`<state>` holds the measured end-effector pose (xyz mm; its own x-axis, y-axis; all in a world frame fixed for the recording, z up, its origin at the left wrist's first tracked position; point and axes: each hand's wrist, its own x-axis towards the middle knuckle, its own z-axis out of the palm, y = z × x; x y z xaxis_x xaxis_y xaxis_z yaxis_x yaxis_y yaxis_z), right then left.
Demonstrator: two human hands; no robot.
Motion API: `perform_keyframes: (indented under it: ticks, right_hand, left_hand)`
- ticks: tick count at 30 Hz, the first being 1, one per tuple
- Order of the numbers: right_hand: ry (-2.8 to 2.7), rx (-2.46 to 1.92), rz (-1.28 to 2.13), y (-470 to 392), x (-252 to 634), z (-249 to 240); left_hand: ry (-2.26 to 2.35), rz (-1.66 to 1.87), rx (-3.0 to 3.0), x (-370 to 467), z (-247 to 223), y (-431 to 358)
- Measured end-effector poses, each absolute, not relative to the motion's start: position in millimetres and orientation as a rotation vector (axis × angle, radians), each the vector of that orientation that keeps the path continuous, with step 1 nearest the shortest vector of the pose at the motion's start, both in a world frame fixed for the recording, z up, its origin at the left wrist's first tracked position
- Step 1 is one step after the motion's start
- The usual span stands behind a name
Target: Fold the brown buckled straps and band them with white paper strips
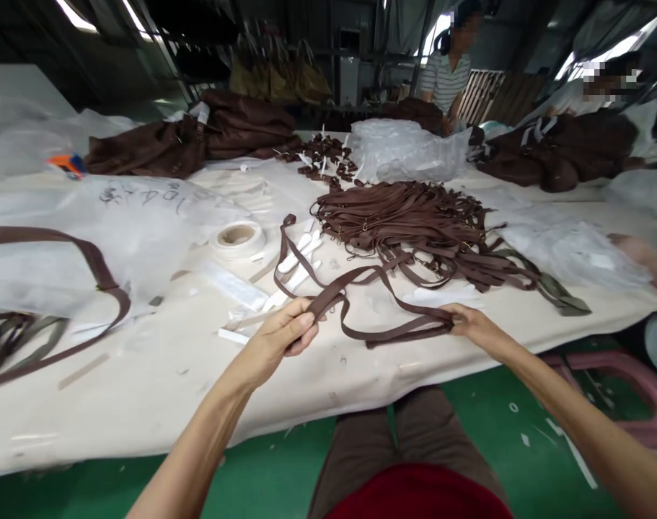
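A long brown strap [379, 335] lies in loops over the front part of the table. My left hand [290, 328] pinches one stretch of it between thumb and fingers. Further right, my right hand [463, 321] is closed on gathered folds of the same strap. Behind them rests a big pile of brown straps [404, 216] with small metal clasps. White strips [301, 263] lie just beyond my left hand, near a roll of white tape [239, 238].
The cloth-covered table [171, 404] holds plastic sheeting [144, 209], loose straps at left [98, 267], brown material [241, 126] and a clear plastic bundle [409, 148]. A person [447, 79] stands across the table. Another person's arm [645, 263] reaches in from the right.
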<state>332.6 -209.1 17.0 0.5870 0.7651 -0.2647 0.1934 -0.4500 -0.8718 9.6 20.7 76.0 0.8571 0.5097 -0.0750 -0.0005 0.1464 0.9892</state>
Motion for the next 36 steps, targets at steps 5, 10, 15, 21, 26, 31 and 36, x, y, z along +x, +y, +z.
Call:
perform_keyframes:
  ticks: [5, 10, 15, 21, 26, 31, 36]
  right_hand:
    - [-0.914, -1.936, 0.532, -214, 335, 63]
    - [-1.319, -1.423, 0.953, -168, 306, 104]
    - [-1.584, -0.945, 1.726, -109, 297, 138]
    - [-1.704, -0.580, 2.017, -94, 306, 176]
    - [-1.684, -0.529, 1.872, -92, 314, 221]
    - [-1.799, -0.559, 1.736, -85, 318, 279]
    - [-1.811, -0.643, 1.553, -85, 301, 308]
  left_hand:
    - [0.208, 0.109, 1.691, 47, 89, -10]
    - [0.056, -0.033, 1.925, 59, 128, -17]
    - [0.018, 0.008, 1.960, 57, 173, 1]
    - [0.126, 0.391, 1.820, 32, 177, 36]
    - [0.113, 0.519, 1.621, 36, 157, 54]
    - [0.120, 0.558, 1.460, 48, 125, 51]
    - [0.148, 0.485, 1.346, 52, 92, 38]
